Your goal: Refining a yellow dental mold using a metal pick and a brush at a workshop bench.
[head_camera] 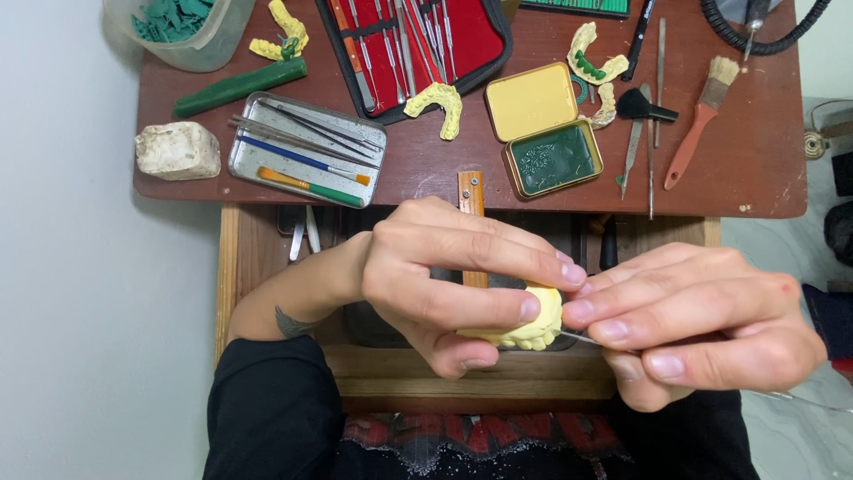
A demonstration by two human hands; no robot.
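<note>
Left hand (444, 284) grips yellow dental cast (533, 324); right hand (702, 324) pinches thin metal tool (582, 338) against it.

A dental workshop: tooth casts (437, 105), an instrument case (413, 44) and brushes (702, 116) crowd the bench (444, 164).

The left hand (444, 284) is covering most of the yellow dental cast (538, 324), leaving only a lumpy lower corner showing. The right hand (693, 324) is hiding the shaft of the thin metal tool (582, 337), whose tip is too fine to make out. The top edge is cutting off the red instrument case (462, 36), the plastic tub (191, 44) of green pieces and the black hose (755, 40). The hands are blocking the drawer space below the counter (426, 169).
</note>
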